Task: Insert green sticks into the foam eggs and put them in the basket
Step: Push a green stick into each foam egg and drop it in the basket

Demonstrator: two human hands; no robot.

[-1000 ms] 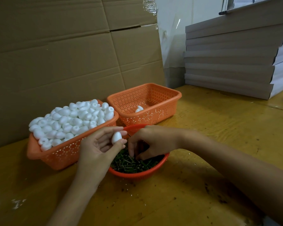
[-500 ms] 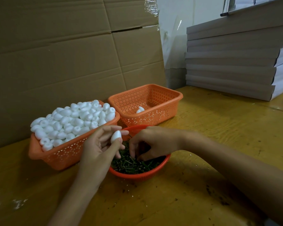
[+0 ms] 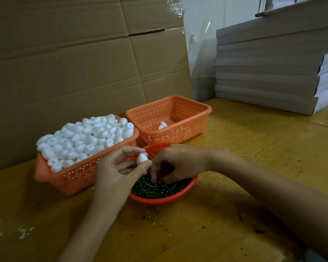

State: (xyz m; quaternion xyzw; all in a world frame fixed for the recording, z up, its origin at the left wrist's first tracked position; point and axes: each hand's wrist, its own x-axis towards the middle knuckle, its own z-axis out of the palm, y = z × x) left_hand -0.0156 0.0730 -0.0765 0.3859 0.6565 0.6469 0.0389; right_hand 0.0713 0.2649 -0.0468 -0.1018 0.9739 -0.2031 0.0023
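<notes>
Your left hand (image 3: 116, 173) pinched one white foam egg (image 3: 142, 158) between thumb and fingertips. Your right hand (image 3: 180, 163) curled into one round red bowl (image 3: 159, 200) of green sticks (image 3: 155, 190); I couldn't tell whether it held one. Beyond stood two orange perforated baskets: the left basket (image 3: 74, 178) heaped uncountably with eggs, the far basket (image 3: 178, 133) holding seemingly two.

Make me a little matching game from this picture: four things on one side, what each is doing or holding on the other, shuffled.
1 left hand
2 right hand
3 near basket
4 far basket

A nearly empty
B pinches one foam egg
C heaped with white eggs
D dips into green sticks

Pairs: 1-B, 2-D, 3-C, 4-A
</notes>
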